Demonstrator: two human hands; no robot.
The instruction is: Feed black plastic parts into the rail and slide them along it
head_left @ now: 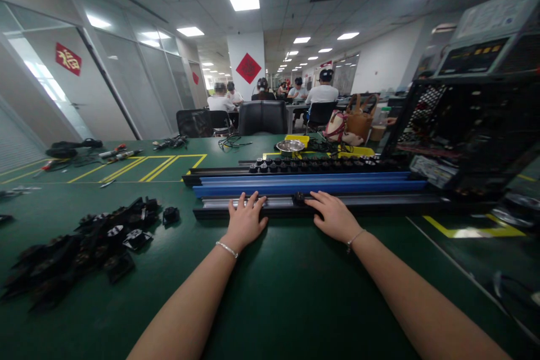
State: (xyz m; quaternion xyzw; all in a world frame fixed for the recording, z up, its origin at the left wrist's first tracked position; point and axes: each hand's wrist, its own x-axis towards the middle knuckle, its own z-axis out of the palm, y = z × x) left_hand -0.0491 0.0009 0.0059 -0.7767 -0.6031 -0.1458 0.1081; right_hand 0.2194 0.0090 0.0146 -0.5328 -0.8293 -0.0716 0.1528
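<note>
My left hand [245, 224] lies with spread fingers on the near rail [278, 202], a long black piece with a silvery channel. Farther right, my right hand [334, 216] rests on the same rail, its fingers stretched out. Its fingertips are beside a small black part [299, 198] that sits in the channel; whether they touch it I cannot tell. Directly behind runs a blue rail [312, 183]. Beyond that, a row of small black parts [291, 166] stands along another dark rail.
A heap of black parts [84, 250] lies at the left, with one loose part [171, 215] beside it. An open computer case [459, 129] stands at the right. Behind the rails are a metal bowl [290, 146] and yellow trays [356, 152]. Several people sit farther back.
</note>
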